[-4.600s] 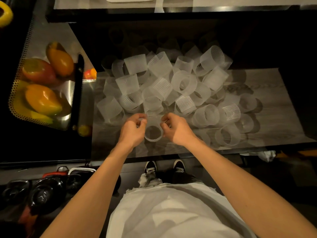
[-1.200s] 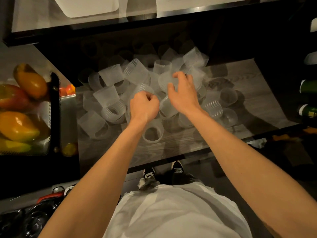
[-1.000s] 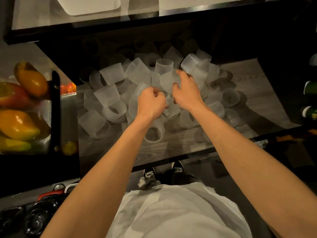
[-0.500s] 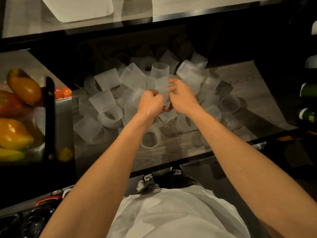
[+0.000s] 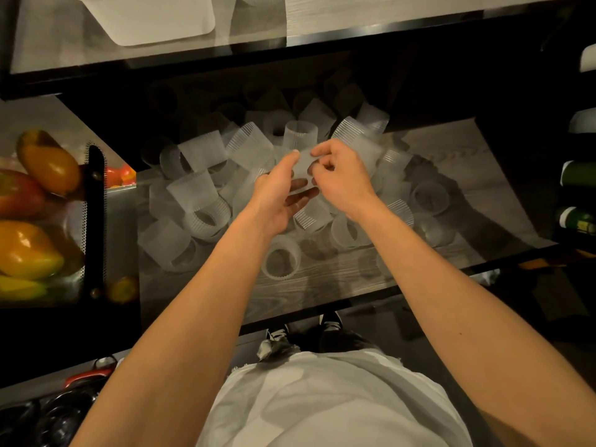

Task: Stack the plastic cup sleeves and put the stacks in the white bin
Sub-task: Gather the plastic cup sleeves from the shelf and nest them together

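Leftmost, a perforated metal tray point(image 5: 93, 221) holding smooth orange-red mangoes point(image 5: 30, 250); cut off by the frame edge, its contents partly blurred.

- White rectangular plastic bin point(image 5: 154, 24) with rounded corners, on the upper ledge; only one corner shows.
- Heap of translucent ribbed plastic sleeves point(image 5: 196, 191), short open tubes lying at all angles on the grey wood-grain shelf point(image 5: 451, 166). The far ones fade into shadow and cannot be counted.
- Single upright frosted sleeve ring point(image 5: 281, 259), near the shelf's front edge, apart from the heap.
- Left hand point(image 5: 277, 195), thumb stretched out on top and fingers beneath, gripping the frosted ribbed plastic cup sleeve point(image 5: 301, 171) above the heap's middle.
- Right hand point(image 5: 343, 179), thumb and forefinger pinching the same sleeve's far rim, the other fingers curled. The sleeve is mostly hidden between the two hands.
- Dark bottles with pale labels point(image 5: 577, 221), at the right edge, cropped and dim.
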`<state>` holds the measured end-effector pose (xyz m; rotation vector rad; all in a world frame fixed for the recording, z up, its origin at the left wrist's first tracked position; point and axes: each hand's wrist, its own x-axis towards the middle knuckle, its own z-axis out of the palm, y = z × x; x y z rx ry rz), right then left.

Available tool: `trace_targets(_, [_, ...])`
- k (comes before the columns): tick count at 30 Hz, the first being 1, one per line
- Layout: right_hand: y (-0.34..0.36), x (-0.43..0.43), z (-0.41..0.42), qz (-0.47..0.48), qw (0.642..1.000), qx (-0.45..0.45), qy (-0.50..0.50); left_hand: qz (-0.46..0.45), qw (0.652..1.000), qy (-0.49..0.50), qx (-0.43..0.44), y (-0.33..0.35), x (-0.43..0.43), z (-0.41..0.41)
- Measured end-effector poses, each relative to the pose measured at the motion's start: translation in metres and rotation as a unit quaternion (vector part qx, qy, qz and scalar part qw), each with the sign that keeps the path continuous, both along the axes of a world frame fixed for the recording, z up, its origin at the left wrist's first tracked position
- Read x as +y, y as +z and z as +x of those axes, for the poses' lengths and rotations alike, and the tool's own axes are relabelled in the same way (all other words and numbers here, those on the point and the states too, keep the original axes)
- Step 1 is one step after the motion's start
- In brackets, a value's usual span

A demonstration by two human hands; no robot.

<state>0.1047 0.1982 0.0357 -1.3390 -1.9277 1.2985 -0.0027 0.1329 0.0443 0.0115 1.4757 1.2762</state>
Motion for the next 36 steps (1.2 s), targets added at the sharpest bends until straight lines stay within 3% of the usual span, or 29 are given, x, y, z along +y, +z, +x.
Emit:
trace_targets(3, [-0.006, -0.003, 0.005, -0.022, 0.999, -0.039, 0.023, -0.010, 1.000, -0.004, 0.005, -0.002, 0.002, 0.002])
trace_targets(6, [-0.008, -0.004, 0.012, 0.004, 0.999, -0.038, -0.034, -0.027, 0.999, -0.009, 0.031, -0.005, 0.002, 0.003])
trace_targets(9, [-0.008, 0.001, 0.019, 0.053, 0.996, -0.054, -0.047, -0.016, 1.000, 0.001, -0.006, -0.006, 0.003, 0.002])
trace_targets(15, [0.004, 0.024, 0.008, 0.145, 0.959, -0.198, 0.141, -0.010, 0.999, 0.000, -0.041, -0.006, 0.016, -0.001])
trace_targets(19, [0.008, 0.039, -0.010, 0.173, 0.909, -0.297, 0.236, -0.020, 0.997, 0.024, -0.072, -0.005, 0.025, -0.001])
trace_targets(25, [0.013, 0.061, -0.030, 0.143, 0.856, -0.405, 0.287, -0.019, 0.979, 0.080, -0.186, -0.009, 0.035, -0.004])
trace_targets(28, [0.016, 0.062, -0.031, 0.153, 0.859, -0.405, 0.273, -0.023, 0.977, 0.094, -0.190, -0.011, 0.038, -0.004])
trace_targets(32, [0.029, 0.060, -0.031, 0.244, 0.875, -0.359, 0.214, -0.023, 0.978, 0.118, -0.168, -0.006, 0.039, -0.003])
trace_targets(36, [0.047, 0.054, -0.025, 0.254, 0.912, -0.295, 0.128, 0.010, 0.983, 0.095, -0.156, 0.004, 0.036, -0.003])
